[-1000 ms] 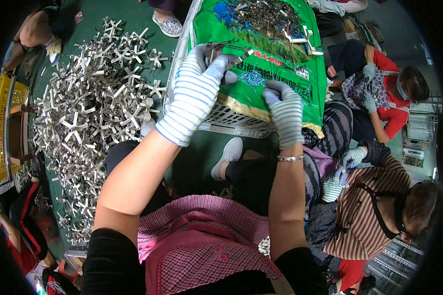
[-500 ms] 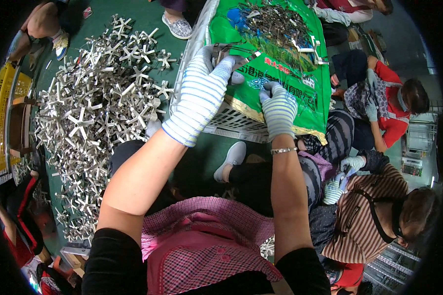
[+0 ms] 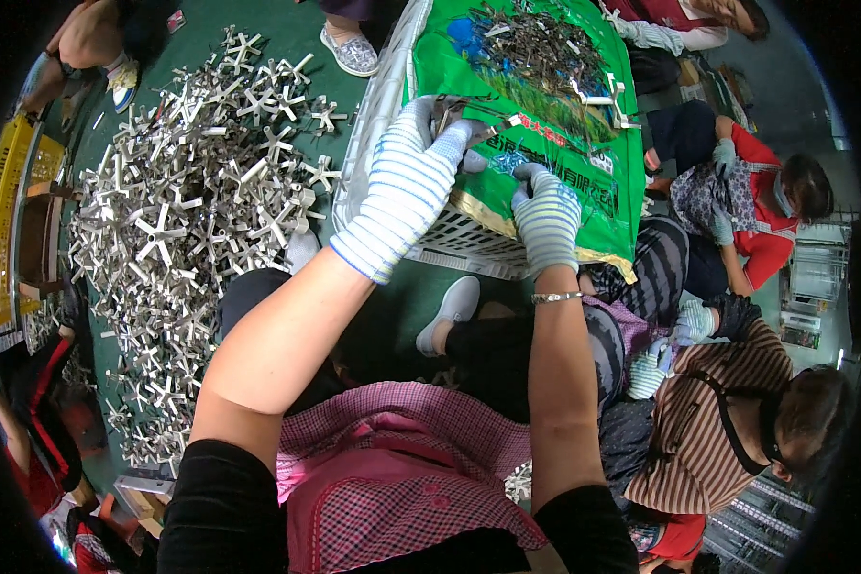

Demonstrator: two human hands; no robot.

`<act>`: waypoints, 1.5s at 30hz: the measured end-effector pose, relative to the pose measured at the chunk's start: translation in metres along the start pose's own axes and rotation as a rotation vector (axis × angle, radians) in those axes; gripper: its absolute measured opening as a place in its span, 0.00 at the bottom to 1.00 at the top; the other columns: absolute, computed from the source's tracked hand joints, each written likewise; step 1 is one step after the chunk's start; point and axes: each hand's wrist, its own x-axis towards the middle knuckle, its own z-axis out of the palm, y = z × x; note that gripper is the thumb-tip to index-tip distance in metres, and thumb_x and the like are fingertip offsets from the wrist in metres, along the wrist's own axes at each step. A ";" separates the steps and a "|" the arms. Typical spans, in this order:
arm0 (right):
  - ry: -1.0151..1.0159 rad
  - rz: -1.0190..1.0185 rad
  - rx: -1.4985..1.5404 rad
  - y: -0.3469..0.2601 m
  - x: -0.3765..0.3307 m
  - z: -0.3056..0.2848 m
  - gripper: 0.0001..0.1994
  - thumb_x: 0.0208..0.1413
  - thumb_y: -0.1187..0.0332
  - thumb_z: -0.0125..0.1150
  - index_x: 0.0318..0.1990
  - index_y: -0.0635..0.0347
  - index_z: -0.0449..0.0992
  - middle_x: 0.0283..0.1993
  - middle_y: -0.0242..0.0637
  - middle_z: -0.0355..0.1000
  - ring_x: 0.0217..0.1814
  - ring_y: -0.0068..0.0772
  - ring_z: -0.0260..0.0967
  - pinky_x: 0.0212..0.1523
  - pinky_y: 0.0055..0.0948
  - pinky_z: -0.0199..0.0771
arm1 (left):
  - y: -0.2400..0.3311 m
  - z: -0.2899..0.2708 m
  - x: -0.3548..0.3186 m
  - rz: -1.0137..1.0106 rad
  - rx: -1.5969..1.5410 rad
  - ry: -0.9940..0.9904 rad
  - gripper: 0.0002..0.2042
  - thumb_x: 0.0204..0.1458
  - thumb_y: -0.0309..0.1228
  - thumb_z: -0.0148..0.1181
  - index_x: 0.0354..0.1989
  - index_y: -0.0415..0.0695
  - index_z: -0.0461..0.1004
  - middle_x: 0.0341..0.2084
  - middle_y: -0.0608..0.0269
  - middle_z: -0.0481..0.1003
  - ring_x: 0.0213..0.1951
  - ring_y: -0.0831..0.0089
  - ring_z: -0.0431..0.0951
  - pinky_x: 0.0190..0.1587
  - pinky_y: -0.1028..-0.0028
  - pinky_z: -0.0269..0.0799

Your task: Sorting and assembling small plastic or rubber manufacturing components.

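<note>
My left hand (image 3: 414, 165), in a white glove with blue stripes, is closed round a grey metal piece with thin dark prongs. The piece's kind does not show; most of it is hidden by the fingers. It is over the near left part of a green printed sack (image 3: 598, 196) spread on a white plastic crate (image 3: 454, 239). My right hand (image 3: 549, 218), gloved alike, hovers at the sack's near side with fingers curled and thumb against them. Whatever they hold, if anything, cannot be made out.
A big heap of pale star-shaped parts (image 3: 191, 206) covers the floor on the left. Small dark scraps (image 3: 545, 50) and one pale branched part (image 3: 614, 100) lie on the sack. Co-workers sit at the right, one in a striped top (image 3: 703, 421). A yellow crate (image 3: 5, 210) stands far left.
Both hands have shifted slightly right and a little down. The metal piece is still in my left hand, its prongs turned a little.
</note>
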 end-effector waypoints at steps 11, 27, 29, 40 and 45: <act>0.119 0.021 1.271 0.009 -0.006 -0.016 0.15 0.50 0.77 0.59 0.47 0.69 0.70 0.36 0.35 0.72 0.37 0.23 0.69 0.42 0.21 0.70 | -0.013 0.006 0.001 -0.004 0.041 -0.010 0.17 0.55 0.25 0.51 0.51 0.30 0.61 0.39 0.53 0.74 0.34 0.72 0.78 0.36 0.77 0.76; 0.311 -0.193 1.516 -0.036 -0.017 -0.023 0.28 0.48 0.85 0.59 0.58 0.64 0.61 0.39 0.30 0.69 0.38 0.16 0.65 0.41 0.18 0.69 | -0.028 0.024 -0.004 -0.010 0.028 0.021 0.13 0.57 0.21 0.50 0.49 0.34 0.64 0.40 0.57 0.72 0.40 0.75 0.74 0.43 0.78 0.74; 0.318 -0.208 1.526 -0.036 -0.017 -0.024 0.28 0.48 0.84 0.59 0.58 0.64 0.61 0.39 0.30 0.69 0.38 0.16 0.65 0.41 0.19 0.69 | -0.030 0.026 -0.005 -0.003 0.005 0.023 0.13 0.57 0.21 0.50 0.50 0.34 0.64 0.40 0.57 0.72 0.41 0.75 0.74 0.43 0.78 0.74; 0.475 -0.178 1.454 -0.044 -0.019 -0.021 0.28 0.48 0.84 0.60 0.58 0.65 0.61 0.39 0.32 0.69 0.40 0.20 0.65 0.43 0.21 0.70 | -0.031 0.027 -0.011 0.055 -0.059 0.040 0.14 0.56 0.23 0.52 0.51 0.34 0.63 0.41 0.57 0.72 0.42 0.75 0.74 0.45 0.77 0.74; 0.504 -0.156 1.385 -0.049 -0.018 -0.021 0.27 0.49 0.83 0.60 0.58 0.66 0.61 0.39 0.32 0.69 0.40 0.20 0.65 0.43 0.21 0.70 | -0.031 0.027 -0.013 0.089 -0.018 0.020 0.14 0.55 0.22 0.52 0.50 0.35 0.64 0.41 0.57 0.72 0.43 0.75 0.71 0.47 0.76 0.70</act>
